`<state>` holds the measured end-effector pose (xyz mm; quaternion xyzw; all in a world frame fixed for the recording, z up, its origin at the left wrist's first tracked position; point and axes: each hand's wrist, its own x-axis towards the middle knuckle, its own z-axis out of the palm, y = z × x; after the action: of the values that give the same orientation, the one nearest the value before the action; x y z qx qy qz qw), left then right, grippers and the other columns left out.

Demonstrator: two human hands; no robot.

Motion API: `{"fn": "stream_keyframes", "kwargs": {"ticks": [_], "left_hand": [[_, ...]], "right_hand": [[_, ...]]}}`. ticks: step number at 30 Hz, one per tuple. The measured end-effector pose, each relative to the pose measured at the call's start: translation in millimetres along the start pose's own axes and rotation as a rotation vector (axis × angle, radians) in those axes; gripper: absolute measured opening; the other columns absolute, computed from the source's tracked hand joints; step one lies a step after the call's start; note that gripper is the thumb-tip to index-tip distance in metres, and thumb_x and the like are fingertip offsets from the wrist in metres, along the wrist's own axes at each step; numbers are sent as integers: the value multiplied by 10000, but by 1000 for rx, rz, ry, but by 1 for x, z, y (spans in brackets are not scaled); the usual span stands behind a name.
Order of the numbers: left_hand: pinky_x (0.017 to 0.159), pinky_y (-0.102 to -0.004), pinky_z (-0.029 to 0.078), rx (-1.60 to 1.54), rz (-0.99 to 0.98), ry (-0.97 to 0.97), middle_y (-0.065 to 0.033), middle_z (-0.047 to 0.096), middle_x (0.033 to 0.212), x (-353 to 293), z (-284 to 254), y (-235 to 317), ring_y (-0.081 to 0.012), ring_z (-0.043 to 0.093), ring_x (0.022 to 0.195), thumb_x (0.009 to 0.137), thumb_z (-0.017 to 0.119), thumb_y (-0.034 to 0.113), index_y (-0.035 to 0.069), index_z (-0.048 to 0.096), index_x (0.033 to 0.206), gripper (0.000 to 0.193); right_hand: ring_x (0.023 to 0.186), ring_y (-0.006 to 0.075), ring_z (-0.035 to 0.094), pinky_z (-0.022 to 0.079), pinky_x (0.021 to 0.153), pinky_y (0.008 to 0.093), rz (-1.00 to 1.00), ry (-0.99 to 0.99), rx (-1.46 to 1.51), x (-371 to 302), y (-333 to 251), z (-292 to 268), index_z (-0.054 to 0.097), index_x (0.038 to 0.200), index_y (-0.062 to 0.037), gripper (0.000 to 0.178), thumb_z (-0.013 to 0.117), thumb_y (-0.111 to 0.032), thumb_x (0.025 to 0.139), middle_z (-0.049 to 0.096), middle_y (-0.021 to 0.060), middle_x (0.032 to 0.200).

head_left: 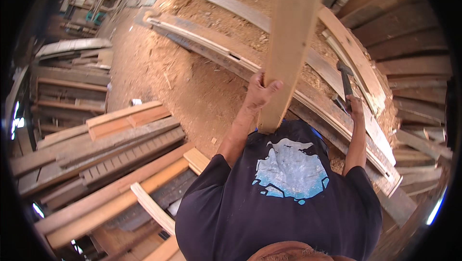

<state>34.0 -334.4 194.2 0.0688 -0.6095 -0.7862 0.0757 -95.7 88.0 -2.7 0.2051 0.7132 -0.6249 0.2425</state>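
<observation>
A wide, pale wooden plank (294,30) runs from close to my body up past the top of the view. My left hand (262,90) grips its left edge, with the thumb across the upper face. On the right, my right hand (355,105) is closed around the handle of a hammer (345,76), whose dark head points away from me. Under the plank lies a long beam (211,49) with a grooved edge and a small dark slot, slanting from far left to near right. The hammer is over the boards beside this beam.
Stacked boards (130,131) fill the left side, one a slatted piece (130,157). More planks (409,35) lean along the right. A thin board (236,8) and a curved-looking pale board (353,54) lie beyond the beam. Sawdust (139,63) covers the ground.
</observation>
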Motion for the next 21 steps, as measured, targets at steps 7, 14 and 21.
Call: {"fn": "stream_keyframes", "kwargs": {"ticks": [7, 14, 21], "left_hand": [[942, -296, 515, 130, -107, -68, -87, 683, 1209, -3, -11, 14, -143, 625, 1104, 861, 864, 304, -42, 560, 1361, 680], [843, -281, 540, 118, -94, -147, -75, 708, 1094, 47, -49, 7, -115, 630, 978, 834, 880, 324, -44, 610, 1290, 645], [950, -336, 511, 247, -30, -495, -93, 682, 1165, 98, -100, 23, -175, 622, 1096, 928, 780, 286, 9, 601, 1310, 505]], "right_hand": [[850, 336, 720, 578, 723, 414, -44, -202, -917, 52, -16, 100, 710, 995, 38, 394, 691, -302, 796, 734, 207, 936], [1385, 299, 492, 349, 1176, 414, -388, -592, -72, -74, -160, 171, 446, 1520, -22, 826, 729, -458, 878, 521, 219, 1488], [1327, 306, 555, 425, 1155, 447, -668, -250, 620, -123, -199, 286, 436, 1471, 19, 686, 739, -315, 954, 603, 191, 1377]]}}
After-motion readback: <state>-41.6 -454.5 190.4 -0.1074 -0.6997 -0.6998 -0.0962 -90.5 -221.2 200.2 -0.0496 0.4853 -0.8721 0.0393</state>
